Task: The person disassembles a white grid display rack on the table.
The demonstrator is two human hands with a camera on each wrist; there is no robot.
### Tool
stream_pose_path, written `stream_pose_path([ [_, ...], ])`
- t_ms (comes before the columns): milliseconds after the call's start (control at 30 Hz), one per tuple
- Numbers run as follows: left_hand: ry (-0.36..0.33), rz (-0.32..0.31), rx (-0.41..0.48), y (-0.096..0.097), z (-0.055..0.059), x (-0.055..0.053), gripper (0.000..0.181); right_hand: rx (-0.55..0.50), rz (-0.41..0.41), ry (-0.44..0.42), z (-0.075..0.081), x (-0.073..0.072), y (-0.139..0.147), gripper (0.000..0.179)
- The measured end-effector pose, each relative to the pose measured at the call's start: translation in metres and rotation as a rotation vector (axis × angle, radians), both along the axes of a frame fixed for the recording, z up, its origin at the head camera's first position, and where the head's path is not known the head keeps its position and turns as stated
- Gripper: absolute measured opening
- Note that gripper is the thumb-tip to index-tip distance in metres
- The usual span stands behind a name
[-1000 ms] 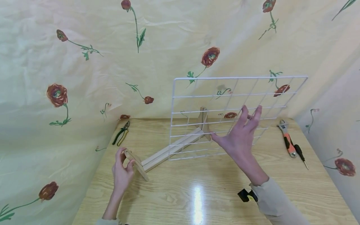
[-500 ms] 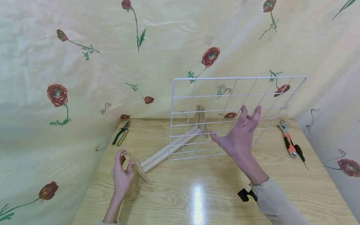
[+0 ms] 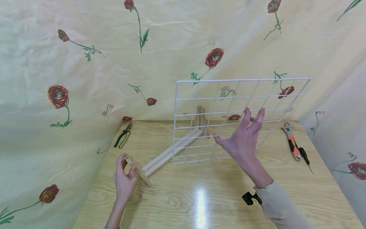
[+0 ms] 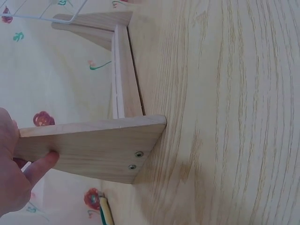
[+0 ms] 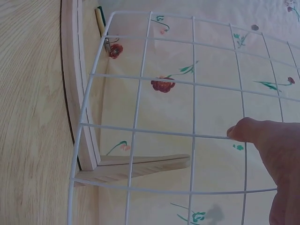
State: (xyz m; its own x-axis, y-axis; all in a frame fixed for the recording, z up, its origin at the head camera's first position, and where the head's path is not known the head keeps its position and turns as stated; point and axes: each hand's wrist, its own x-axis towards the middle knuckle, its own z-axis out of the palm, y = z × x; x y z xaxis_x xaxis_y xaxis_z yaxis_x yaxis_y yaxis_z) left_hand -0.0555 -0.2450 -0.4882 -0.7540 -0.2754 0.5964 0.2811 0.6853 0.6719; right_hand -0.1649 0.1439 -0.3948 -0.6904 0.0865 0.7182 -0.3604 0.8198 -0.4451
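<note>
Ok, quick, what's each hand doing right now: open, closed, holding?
Left hand: closed, pinching the near wooden end piece.
Right hand: fingers spread, holding the white wire grid.

A wire grid (image 5: 193,135) is showing plain white, its thin bars forming a pattern of rectangles. The wooden stand (image 3: 160,161) is appearing pale creamy tan, fine grain streaking its end panel (image 4: 93,147), where two screw heads (image 4: 138,154) are looking silvery grey. The tabletop (image 3: 223,197) is displaying light honey-yellow wood grain in wavy lines. A pale cream backdrop (image 3: 97,71) is carrying scattered red flowers with green stems and leaves. The pliers (image 3: 126,131) are showing one dark and one yellow handle; the wrench (image 3: 291,141) is combining orange, black and silver; the screwdriver (image 3: 305,155) is showing a black handle. The right sleeve (image 3: 280,203) is looking plain beige.
</note>
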Motion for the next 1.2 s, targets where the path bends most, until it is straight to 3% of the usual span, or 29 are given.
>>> stream_pose_path([
  [567,-0.001,0.008,0.046,0.0044,-0.0004,0.0055,0.062,0.015,-0.015,-0.052,-0.0001,0.0015,0.0026,0.138],
  [1200,0.085,-0.006,-0.003,0.0039,-0.0001,0.0080,0.065,-0.020,-0.015,-0.059,-0.0033,0.0003,0.0012,0.138],
])
